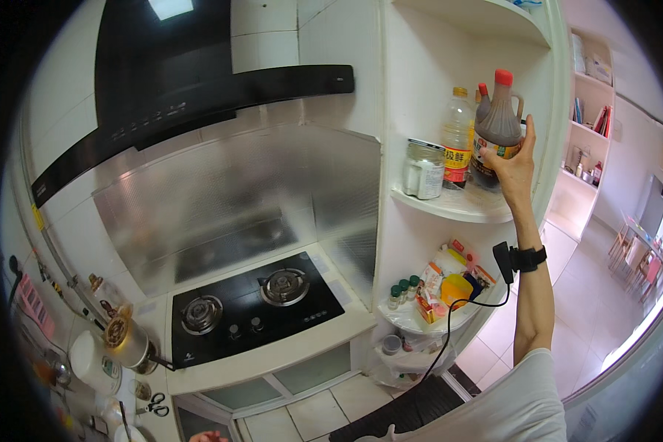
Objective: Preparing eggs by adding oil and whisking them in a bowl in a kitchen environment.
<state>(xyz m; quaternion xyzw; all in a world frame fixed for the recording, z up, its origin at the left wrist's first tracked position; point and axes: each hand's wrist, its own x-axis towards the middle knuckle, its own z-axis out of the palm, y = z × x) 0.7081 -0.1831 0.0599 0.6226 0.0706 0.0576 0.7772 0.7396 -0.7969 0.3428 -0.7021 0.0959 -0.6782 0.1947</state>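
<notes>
My right hand (pixel 511 168) reaches up to the curved corner shelf (pixel 458 209) and grips a large dark sauce bottle (pixel 497 124) with a red cap and a side handle. My thumb lies across its label, and the fingers go round its right side, partly hidden. Beside it stand a yellow-capped plastic bottle (pixel 457 135) with dark liquid at the bottom and a smaller red-capped bottle (pixel 482 102), mostly hidden. A glass jar (pixel 424 170) with a handle is at the shelf's left. Only some fingertips of my left hand (pixel 209 436) show at the bottom edge, near the counter.
A two-burner gas hob (pixel 257 309) sits under a black range hood (pixel 210 105). Seasoning packets (pixel 453 287) and green-capped spice jars (pixel 403 290) fill the lower shelf. Scissors (pixel 157 406) and a pot (pixel 127 342) rest on the left counter. A cable (pixel 447 342) hangs from my wristband (pixel 525 258).
</notes>
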